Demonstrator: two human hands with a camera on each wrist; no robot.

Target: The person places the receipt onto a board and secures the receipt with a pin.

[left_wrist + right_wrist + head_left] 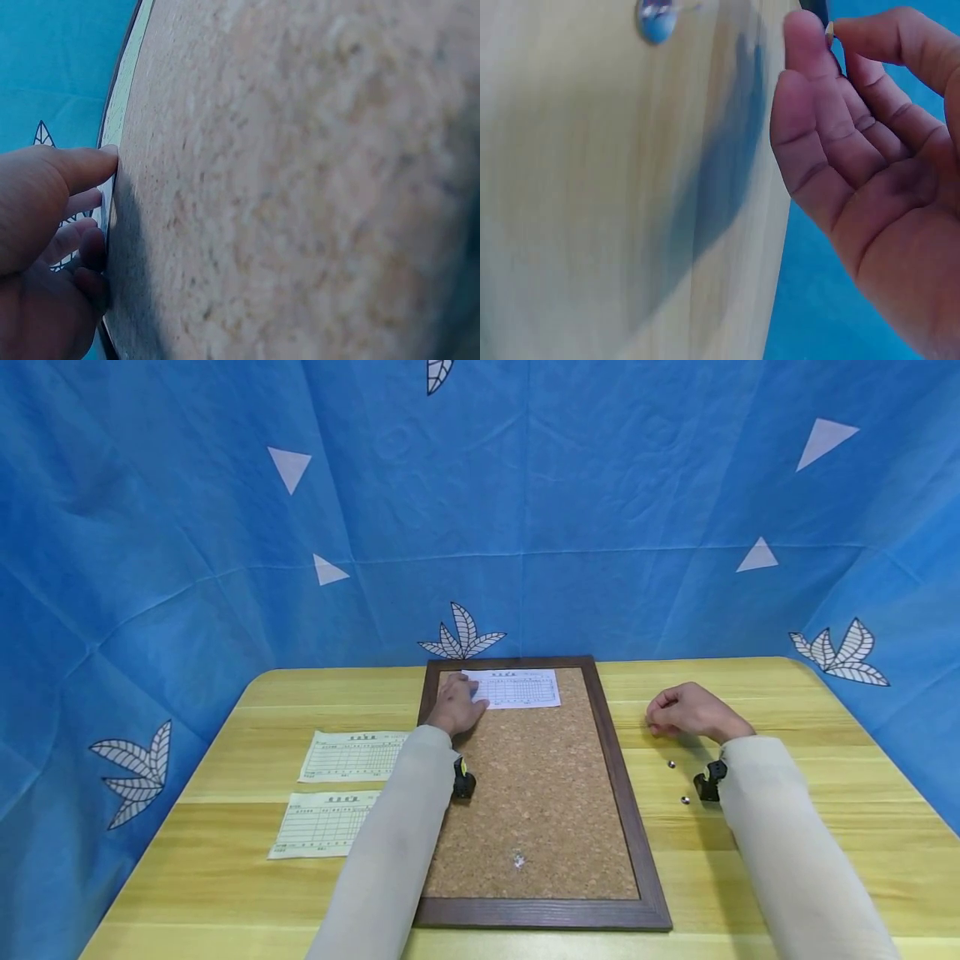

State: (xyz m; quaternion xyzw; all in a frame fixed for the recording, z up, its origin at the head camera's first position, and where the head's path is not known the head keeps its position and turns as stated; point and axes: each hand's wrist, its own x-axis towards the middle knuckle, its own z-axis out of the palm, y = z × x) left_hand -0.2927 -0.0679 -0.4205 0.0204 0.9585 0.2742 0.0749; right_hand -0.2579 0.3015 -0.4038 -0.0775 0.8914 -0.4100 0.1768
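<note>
My left hand (457, 703) rests on the left end of a white printed form slip (521, 688), its fingers holding the slip flat near the top of a cork board (547, 793). Seen from the left wrist, the thumb lies at the slip's lower edge. Off the board's right side, my right hand (692, 710) is raised over the table, thumb and fingertip pinching a small metal thumbtack (829, 31), mostly hidden by the fingers. Below that hand, two silver thumbtacks (671, 763) lie on the wood.
Two pale green form slips, an upper one (348, 756) and a lower one (322, 827), lie left of the board, partly covered by the left sleeve. A small shiny patch (518, 859) shows low on the cork. Blue patterned cloth (600, 510) hangs behind the wooden table (225, 868).
</note>
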